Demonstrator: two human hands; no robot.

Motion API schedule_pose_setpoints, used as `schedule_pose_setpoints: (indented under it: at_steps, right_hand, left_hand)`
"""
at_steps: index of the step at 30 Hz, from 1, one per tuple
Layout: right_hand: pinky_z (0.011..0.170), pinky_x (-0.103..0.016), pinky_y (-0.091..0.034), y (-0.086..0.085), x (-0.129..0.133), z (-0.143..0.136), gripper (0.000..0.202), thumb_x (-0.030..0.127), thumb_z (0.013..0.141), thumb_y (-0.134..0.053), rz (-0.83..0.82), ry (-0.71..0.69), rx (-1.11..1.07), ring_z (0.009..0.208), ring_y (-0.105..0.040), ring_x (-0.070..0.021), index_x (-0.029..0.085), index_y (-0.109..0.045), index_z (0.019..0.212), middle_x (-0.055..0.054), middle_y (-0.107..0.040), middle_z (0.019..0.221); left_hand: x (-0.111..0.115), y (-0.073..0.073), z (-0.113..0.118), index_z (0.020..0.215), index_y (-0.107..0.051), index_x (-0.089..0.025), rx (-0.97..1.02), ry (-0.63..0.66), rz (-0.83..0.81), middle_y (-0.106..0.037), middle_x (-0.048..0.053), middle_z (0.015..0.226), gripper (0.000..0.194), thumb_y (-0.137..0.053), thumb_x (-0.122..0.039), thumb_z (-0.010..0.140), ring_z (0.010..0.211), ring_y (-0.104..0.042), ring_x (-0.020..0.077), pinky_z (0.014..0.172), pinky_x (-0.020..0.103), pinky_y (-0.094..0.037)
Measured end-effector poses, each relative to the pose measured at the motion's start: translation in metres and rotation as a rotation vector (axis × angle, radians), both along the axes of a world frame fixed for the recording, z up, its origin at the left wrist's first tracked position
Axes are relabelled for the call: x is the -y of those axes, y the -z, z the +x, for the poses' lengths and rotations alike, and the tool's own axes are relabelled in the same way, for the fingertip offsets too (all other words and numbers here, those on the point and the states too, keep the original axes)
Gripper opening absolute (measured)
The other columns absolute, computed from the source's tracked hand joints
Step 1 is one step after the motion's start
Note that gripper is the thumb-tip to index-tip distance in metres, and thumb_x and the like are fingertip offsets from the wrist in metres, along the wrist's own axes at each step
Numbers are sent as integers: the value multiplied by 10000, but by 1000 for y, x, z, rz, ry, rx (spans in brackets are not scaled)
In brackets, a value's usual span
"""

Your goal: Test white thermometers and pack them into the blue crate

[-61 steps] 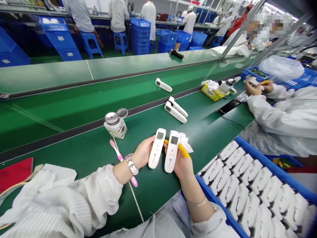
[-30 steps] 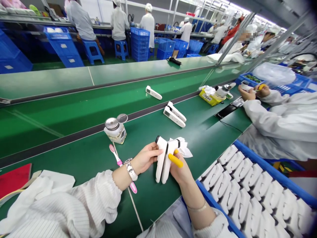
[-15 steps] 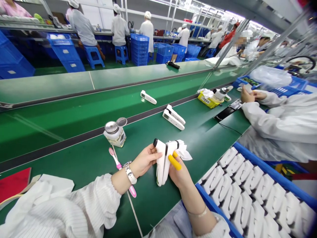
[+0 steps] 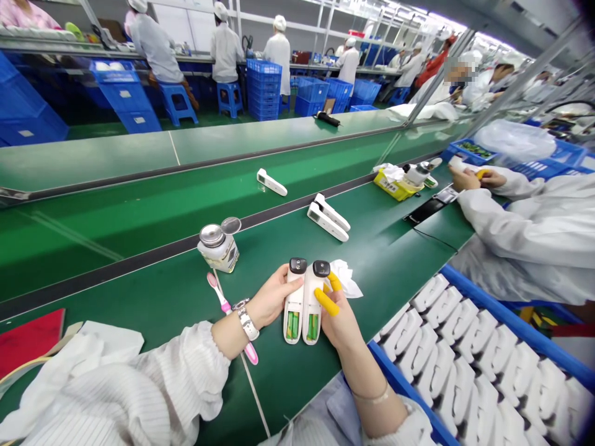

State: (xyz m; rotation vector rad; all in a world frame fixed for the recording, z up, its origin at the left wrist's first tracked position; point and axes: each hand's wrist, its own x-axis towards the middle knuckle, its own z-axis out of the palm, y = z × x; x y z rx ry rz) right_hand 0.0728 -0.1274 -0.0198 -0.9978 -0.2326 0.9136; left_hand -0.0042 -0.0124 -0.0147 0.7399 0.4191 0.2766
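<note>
My left hand [image 4: 267, 300] grips a white handheld thermometer [image 4: 294, 300], and my right hand [image 4: 341, 319] grips a second one [image 4: 313, 301] right beside it. Both are turned back side up, showing black sensor heads and open battery bays with green cells. Yellow finger cots cover two fingers of my right hand. A crumpled white cloth [image 4: 346, 277] lies just behind my right hand.
A solvent dispenser bottle [image 4: 218, 244] and a pink toothbrush [image 4: 220, 297] sit left of my hands. Two thermometers [image 4: 328, 217] lie farther back, one more [image 4: 271, 183] rides the conveyor belt. A blue tray [image 4: 488, 365] of white thermometers is at right. A co-worker [image 4: 530, 223] sits beyond it.
I have rolled both thermometers from display side up, through edge-on, to back side up with battery bays showing. The single thermometer on the belt has drifted left.
</note>
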Motion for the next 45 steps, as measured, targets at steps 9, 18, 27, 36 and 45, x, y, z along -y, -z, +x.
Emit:
schedule_pose_setpoints:
  at_steps: [9,18,27,36,45]
  right_hand:
    - [997,-368,-401,5,-1,3,346,302,760,-641,44,56,20,1116,-541,-208,265,-596,1102,-6,-626,1150]
    - [976,-395,-423,7,0,2,362,258,744,-670,0,17,92,1146,-525,-243,255,-598,1099,-23,-611,1190]
    - [911,-385,-465,7,1,-4,468,297,772,-656,16,33,145,1081,-568,-232,318,-492,1210,-13,-583,1223]
    - [889,-394,-473,5,1,-6,579,261,747,-682,-22,-69,155,1027,-599,-229,293,-399,1251,-37,-626,1138]
    - [887,-368,-476,7,1,-11,464,291,757,-676,-16,45,175,949,-626,-200,304,-451,1162,-32,-616,1153]
  left_hand:
    - [-4,0,1,981,-560,-158,1,-23,-63,-634,58,968,370,-745,-201,663,876,-619,185,855,342,-464]
    - [-3,-2,-2,997,-572,-175,58,46,-29,-647,61,965,350,-730,-207,686,865,-627,190,812,330,-484]
    - [1,-7,-3,1024,-557,-196,52,21,2,-641,53,995,407,-748,-228,666,894,-617,186,840,330,-472]
    - [-1,-7,1,1219,-417,-295,45,-135,14,-564,5,1139,535,-675,-242,754,993,-567,158,909,317,-445]
    - [2,-4,-2,1402,-239,-330,-32,-78,17,-639,25,927,746,-619,-453,771,682,-595,150,693,313,-490]
